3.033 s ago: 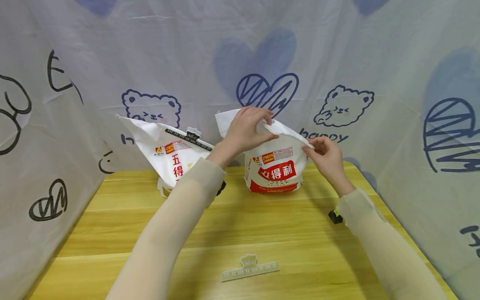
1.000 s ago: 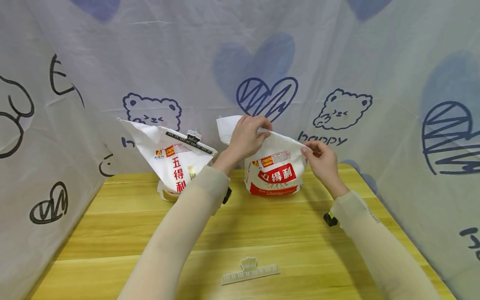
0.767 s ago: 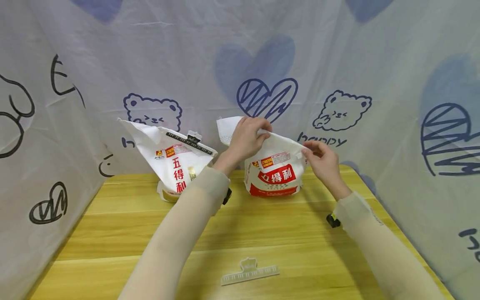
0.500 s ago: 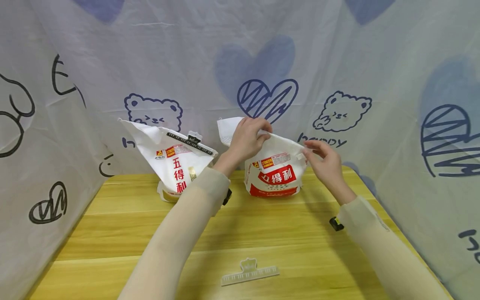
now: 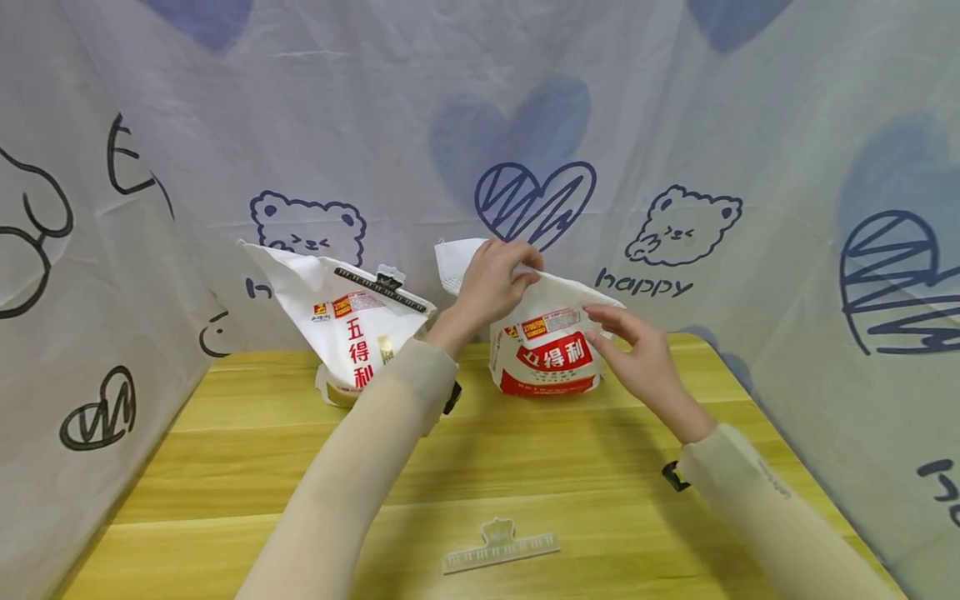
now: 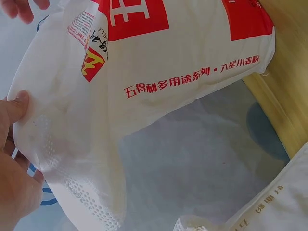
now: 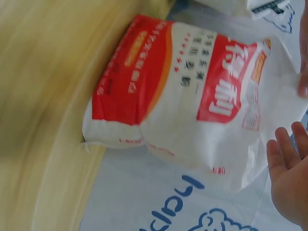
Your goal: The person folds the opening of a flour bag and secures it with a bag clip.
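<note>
A white flour bag (image 5: 558, 354) with red lettering stands at the back of the wooden table, its top folded over. My left hand (image 5: 495, 283) pinches that fold near its middle; in the left wrist view the thumb of this hand (image 6: 19, 187) presses on the white material. The right hand (image 5: 645, 362), fingers extended and spread, is at the bag's upper right side and grips nothing. The right wrist view shows those fingers of the right hand (image 7: 288, 168) beside the bag's top edge. At the table's front lies a clear crown-shaped clip (image 5: 498, 546).
To the left stands a second white flour bag (image 5: 330, 321), its slanted top held by a black-barred clip (image 5: 380, 287). My left forearm passes in front of its lower right part. A printed white cloth (image 5: 675, 100) hangs behind and at both sides of the table (image 5: 285, 475).
My right hand has let go of the fold's right corner and moved down and slightly left, its fingers opening. The left hand keeps its hold on the fold. The clear clip stays put.
</note>
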`<action>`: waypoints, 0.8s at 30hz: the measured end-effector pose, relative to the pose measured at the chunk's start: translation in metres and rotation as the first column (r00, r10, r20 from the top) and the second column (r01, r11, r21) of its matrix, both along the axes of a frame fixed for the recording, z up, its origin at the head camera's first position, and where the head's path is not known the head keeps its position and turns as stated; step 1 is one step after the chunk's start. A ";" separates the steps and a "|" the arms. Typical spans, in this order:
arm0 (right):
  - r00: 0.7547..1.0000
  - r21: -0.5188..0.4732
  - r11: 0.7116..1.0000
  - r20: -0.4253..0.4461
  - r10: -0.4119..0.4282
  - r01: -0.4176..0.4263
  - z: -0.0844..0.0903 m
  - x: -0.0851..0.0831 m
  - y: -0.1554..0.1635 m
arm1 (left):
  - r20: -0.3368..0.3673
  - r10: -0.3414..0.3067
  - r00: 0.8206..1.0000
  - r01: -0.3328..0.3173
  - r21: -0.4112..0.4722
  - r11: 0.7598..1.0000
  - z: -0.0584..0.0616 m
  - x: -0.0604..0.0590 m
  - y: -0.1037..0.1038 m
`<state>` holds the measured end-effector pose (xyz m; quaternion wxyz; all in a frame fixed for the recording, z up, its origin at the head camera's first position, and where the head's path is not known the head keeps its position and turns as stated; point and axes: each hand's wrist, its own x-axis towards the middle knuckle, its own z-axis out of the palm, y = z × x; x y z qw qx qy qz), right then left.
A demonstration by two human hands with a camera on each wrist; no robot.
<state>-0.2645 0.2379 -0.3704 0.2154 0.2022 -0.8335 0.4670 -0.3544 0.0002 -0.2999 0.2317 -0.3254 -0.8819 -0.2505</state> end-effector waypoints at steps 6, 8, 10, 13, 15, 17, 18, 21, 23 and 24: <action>0.996 0.022 0.996 -0.026 0.087 -0.086 -0.018 0.009 -0.011 | 0.005 0.005 1.000 -0.005 0.000 1.000 -0.001 0.002 -0.002; 0.994 0.031 0.994 -0.025 0.109 -0.108 -0.025 0.013 -0.015 | 0.004 -0.004 1.000 0.004 0.002 1.000 -0.002 0.002 -0.002; 0.992 0.046 0.991 -0.019 0.125 -0.124 -0.031 0.017 -0.019 | -0.001 -0.011 1.000 0.011 0.003 1.000 -0.003 0.003 -0.002; 0.989 0.063 0.987 0.003 0.150 -0.150 -0.041 0.023 -0.024 | -0.008 -0.016 1.000 0.016 0.005 1.000 -0.004 0.003 -0.002; 0.986 0.073 0.983 0.022 0.167 -0.168 -0.047 0.026 -0.027 | -0.010 -0.018 1.000 0.018 0.011 1.000 -0.005 0.003 -0.002; 0.981 0.074 0.979 0.050 0.186 -0.189 -0.054 0.031 -0.030 | -0.011 -0.020 1.000 0.020 0.017 1.000 -0.006 0.003 -0.002; 0.978 0.074 0.977 0.063 0.197 -0.202 -0.057 0.032 -0.031 | -0.010 -0.020 1.000 0.020 0.020 1.000 -0.006 0.003 -0.002; 0.967 0.067 0.968 0.097 0.235 -0.242 -0.068 0.038 -0.034 | -0.014 -0.022 1.000 0.022 0.025 0.999 -0.007 0.003 -0.002; 0.959 0.067 0.961 0.113 0.260 -0.268 -0.076 0.041 -0.036 | -0.017 -0.022 1.000 0.023 0.026 0.999 -0.007 0.003 -0.002; 0.955 0.069 0.957 0.117 0.274 -0.283 -0.079 0.042 -0.036 | -0.019 -0.022 1.000 0.023 0.028 0.999 -0.007 0.003 -0.002</action>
